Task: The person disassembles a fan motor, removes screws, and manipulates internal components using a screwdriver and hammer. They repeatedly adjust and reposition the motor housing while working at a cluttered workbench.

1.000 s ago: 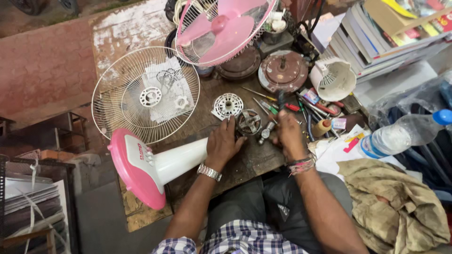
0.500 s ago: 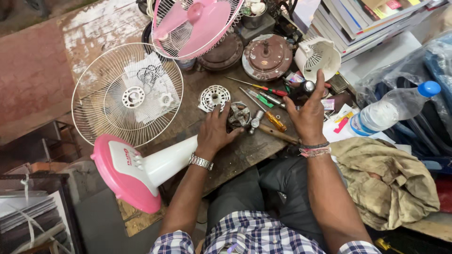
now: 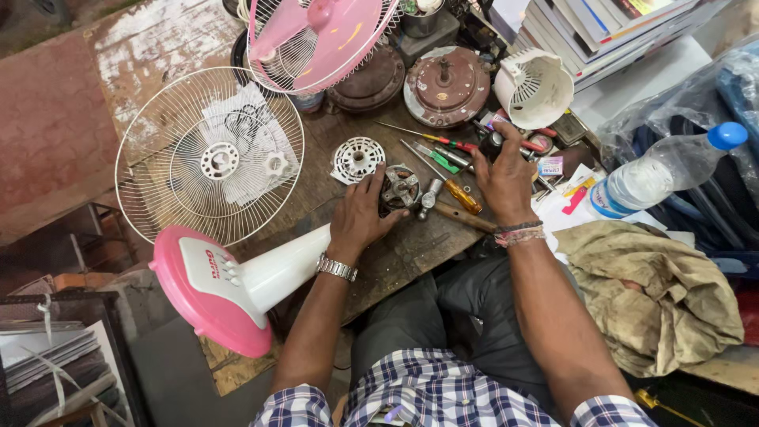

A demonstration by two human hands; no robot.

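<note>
— Where's the fan motor [image 3: 400, 188] sitting?

— Middle of the frame, on the wooden bench [image 3: 411, 253]. The left hand [image 3: 360, 215] lies over its left side, fingers spread and curled loosely against it, steadying it rather than pinching it.

— And the right hand [image 3: 506, 175]?

— Higher up, to the right of centre. Its fingers are closed around a small dark thing [image 3: 492, 145]; I can't make out what it is, the hand covers most of it.

— How would that motor handle?

— I'd judge it heavy for its size, stiff metal with bare copper windings that would suffer from a rough grip. Better to take it by the outer metal body, not by the wires or the shaft. It may be greasy, so a firm hold.

— Count what's around it.

— Two fan guards: the white wire one [image 3: 209, 156] lying flat at upper left, and another over the pink blades [image 3: 320, 35] at top. One pink-and-white fan stand [image 3: 237, 277] at lower left. One white vented cover [image 3: 357, 158] just above the motor. Two rusty round motor housings [image 3: 447, 85] at top centre. One white plastic cone [image 3: 534, 87]. One hammer [image 3: 451, 207] touching the motor's right. At least three screwdrivers [image 3: 443, 162]. One water bottle [image 3: 664, 170] on the right, one crumpled cloth [image 3: 656, 292] below it.
</note>
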